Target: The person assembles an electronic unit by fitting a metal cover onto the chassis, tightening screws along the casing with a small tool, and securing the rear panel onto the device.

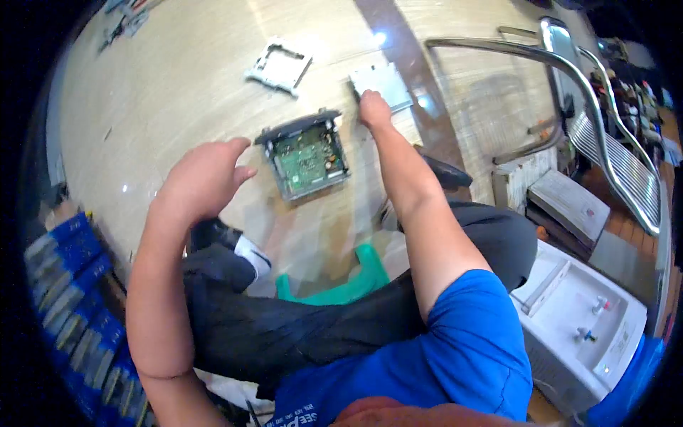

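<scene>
A repair workshop or shop is suggested by an opened electronic unit point(307, 158) and loose metal parts point(286, 71) laid on a glossy floor point(178, 92). Stacked blue boxes point(75, 238) are seen at left; a metal chair point(617, 167) and a white water dispenser point(558, 320) are placed at right.

Right hand point(375, 109) reaches forward, apparently curled; left hand point(208, 176) hovers unclenched

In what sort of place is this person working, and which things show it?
Probably a repair shop, though I cannot be sure: an opened device with its circuit board showing sits on the floor, a loose flat panel lies by the right hand, and a metal chair stands nearby.
</scene>
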